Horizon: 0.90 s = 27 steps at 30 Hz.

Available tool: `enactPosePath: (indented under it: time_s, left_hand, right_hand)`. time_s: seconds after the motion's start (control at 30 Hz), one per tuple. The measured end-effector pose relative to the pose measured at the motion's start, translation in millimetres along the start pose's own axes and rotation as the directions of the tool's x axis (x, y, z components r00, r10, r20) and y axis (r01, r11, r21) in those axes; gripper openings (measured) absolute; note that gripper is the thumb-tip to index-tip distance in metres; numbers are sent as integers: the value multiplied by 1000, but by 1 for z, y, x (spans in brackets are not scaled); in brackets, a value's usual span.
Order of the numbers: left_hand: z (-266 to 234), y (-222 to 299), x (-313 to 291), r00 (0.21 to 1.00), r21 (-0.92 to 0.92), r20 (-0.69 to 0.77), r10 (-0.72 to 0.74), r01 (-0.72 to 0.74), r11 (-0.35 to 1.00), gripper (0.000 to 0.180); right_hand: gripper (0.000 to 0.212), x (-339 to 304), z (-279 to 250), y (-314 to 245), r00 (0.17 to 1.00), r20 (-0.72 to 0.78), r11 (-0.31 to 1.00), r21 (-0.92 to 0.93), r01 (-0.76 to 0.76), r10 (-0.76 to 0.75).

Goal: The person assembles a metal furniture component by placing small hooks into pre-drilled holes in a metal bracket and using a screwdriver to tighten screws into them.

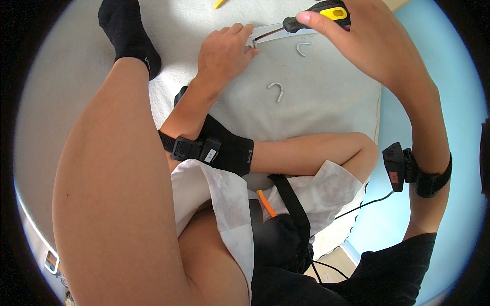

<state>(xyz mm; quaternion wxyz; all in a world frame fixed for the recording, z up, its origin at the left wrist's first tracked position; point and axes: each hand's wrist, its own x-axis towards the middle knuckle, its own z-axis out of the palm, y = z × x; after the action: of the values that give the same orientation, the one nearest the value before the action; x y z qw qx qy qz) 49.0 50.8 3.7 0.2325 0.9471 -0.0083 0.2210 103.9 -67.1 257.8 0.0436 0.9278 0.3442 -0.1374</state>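
Note:
My right hand [371,47] is wrapped round the handle of a screwdriver [316,15], black with yellow patches. Its shaft slants down to the left, and the tip meets a small metal piece, perhaps a screw or hook end, at the left part of a white strip [279,37]. Fingers bent, my left hand [223,55] grips that end of the strip, with the thumb close to the screwdriver tip. Beneath the strip lies a curved silver hook [304,48]. Another silver hook [276,91] rests nearer to me on the pale cloth surface [326,97].
Tiny metal bits [307,37] lie beside the strip. A yellow object [219,3] is cut off at the far edge. My legs, in black socks [127,35], frame the work area. A light blue wall [449,76] stands on the right, and a black cable [363,205] trails near it.

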Motion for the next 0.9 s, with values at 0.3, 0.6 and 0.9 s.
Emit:
enactPosePath:
  time_s: [0.3,0.6,0.9]
  left_hand:
    - [0,-2,-1,1000,5,-14,16,-15,1000,48]
    - [3,-2,-1,1000,-7,-9,28,-28,1000,50]
    - [2,-2,-1,1000,8,-13,19,-19,1000,48]
  right_hand:
    - [25,-4,7,22,885,-148,885,90,456,-441]
    - [25,14,-2,24,869,53,867,117,484,-492]
    - [10,5,-11,-9,928,26,893,-261,366,-372]
